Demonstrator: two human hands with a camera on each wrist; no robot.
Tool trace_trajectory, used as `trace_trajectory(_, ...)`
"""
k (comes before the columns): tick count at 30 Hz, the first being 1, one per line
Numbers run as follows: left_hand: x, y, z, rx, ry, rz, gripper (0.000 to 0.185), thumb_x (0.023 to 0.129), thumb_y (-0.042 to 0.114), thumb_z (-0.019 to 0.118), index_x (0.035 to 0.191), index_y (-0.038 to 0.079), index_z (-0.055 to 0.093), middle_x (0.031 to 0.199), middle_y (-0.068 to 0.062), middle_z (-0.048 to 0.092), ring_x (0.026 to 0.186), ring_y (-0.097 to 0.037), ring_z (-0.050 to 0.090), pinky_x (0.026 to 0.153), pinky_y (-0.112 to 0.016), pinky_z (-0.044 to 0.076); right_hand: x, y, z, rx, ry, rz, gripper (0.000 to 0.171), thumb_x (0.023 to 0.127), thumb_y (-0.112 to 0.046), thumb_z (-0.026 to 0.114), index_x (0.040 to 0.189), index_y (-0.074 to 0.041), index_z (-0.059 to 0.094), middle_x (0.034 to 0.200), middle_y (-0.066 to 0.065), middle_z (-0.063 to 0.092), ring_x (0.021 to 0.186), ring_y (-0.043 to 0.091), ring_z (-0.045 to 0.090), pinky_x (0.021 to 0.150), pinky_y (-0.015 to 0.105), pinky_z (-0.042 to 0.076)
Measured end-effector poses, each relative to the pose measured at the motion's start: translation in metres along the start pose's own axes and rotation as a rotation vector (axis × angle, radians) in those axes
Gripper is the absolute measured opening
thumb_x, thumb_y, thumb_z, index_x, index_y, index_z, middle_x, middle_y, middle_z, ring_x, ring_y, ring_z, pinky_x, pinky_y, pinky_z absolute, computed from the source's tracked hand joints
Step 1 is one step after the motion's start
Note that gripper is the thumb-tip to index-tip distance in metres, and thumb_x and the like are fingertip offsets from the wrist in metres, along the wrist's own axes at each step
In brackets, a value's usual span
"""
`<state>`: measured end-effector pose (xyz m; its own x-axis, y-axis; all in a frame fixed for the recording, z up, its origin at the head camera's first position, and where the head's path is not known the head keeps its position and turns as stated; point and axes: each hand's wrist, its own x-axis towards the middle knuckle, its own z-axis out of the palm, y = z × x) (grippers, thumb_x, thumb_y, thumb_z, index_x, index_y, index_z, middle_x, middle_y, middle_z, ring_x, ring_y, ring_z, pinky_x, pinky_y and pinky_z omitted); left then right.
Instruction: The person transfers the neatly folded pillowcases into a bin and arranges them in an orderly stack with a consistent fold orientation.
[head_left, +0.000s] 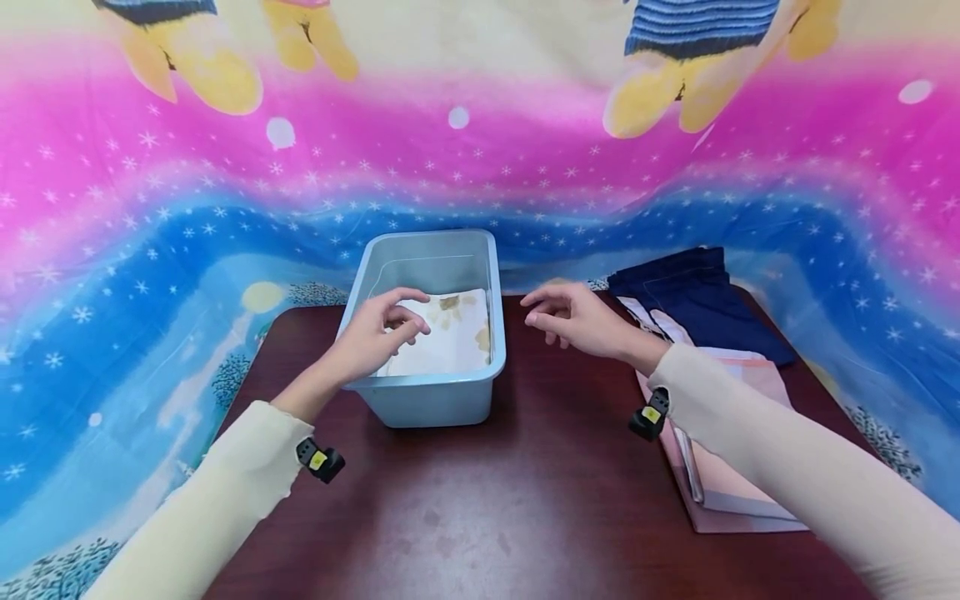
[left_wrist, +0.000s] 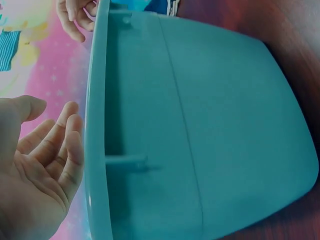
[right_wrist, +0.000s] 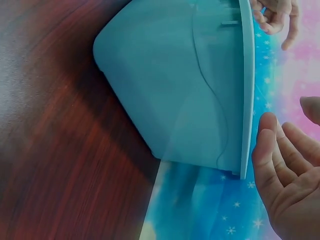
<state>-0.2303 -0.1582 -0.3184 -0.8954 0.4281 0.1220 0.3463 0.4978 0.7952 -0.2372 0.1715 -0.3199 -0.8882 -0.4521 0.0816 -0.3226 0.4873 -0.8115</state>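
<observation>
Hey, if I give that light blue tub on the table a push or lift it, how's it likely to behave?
The tub should stay stiff, given its smooth moulded walls and rim. It probably won't roll and may slide instead, sitting flat on the table. It's likely fairly light, seemingly plastic and holding what looks like white cloth.

The head view is brightly lit, and glare is reflected by the table point(head_left: 525, 492); the wrist views are dimly rendered, with shadow cast beside the tub point(right_wrist: 165, 85).
</observation>
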Motion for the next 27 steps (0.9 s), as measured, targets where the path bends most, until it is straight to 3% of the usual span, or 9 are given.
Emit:
trace_trajectory(6, -0.003, 0.003, 0.010, -0.004, -0.012, 0.040, 0.034, 0.102, 0.011, 0.058, 0.135, 0.009, 0.057, 0.102, -0.014, 0.076, 0.078, -0.022, 0.060, 0.061, -0.029, 0.051, -0.013, 0.002, -0.002, -0.015, -0.013, 0.016, 0.034, 0.101, -0.016, 0.062, 0.133, -0.004, 0.062, 0.109, 0.018, 0.073, 0.076, 0.031, 0.065, 0.063, 0.036, 0.056)
trace_trajectory(12, -0.007, 0.006, 0.020, -0.024, -0.028, 0.033, 0.034, 0.101, 0.009, 0.056, 0.135, 0.010, 0.057, 0.101, -0.014, 0.076, 0.079, -0.021, 0.061, 0.059, -0.029, 0.051, -0.025, 0.010, -0.006, -0.035, 0.003, 0.013, 0.033, 0.101, -0.018, 0.062, 0.131, -0.005, 0.063, 0.106, 0.016, 0.074, 0.075, 0.032, 0.065, 0.062, 0.036, 0.056)
trace_trajectory(18, -0.009, 0.008, 0.026, -0.061, -0.035, 0.022, 0.036, 0.099, 0.008, 0.055, 0.135, 0.010, 0.057, 0.102, -0.013, 0.076, 0.083, -0.023, 0.062, 0.059, -0.028, 0.050, -0.032, 0.018, -0.008, -0.031, 0.011, 0.014, 0.032, 0.100, -0.017, 0.063, 0.130, -0.004, 0.064, 0.106, 0.017, 0.074, 0.069, 0.021, 0.064, 0.061, 0.037, 0.056)
trace_trajectory(27, -0.012, 0.013, 0.031, -0.055, -0.036, 0.044, 0.034, 0.100, 0.010, 0.055, 0.134, 0.009, 0.058, 0.102, -0.011, 0.075, 0.080, -0.024, 0.062, 0.064, -0.030, 0.049, -0.037, 0.028, -0.008, -0.046, 0.024, 0.018, 0.031, 0.101, -0.018, 0.062, 0.129, -0.004, 0.064, 0.102, 0.015, 0.074, 0.070, 0.023, 0.064, 0.059, 0.034, 0.055)
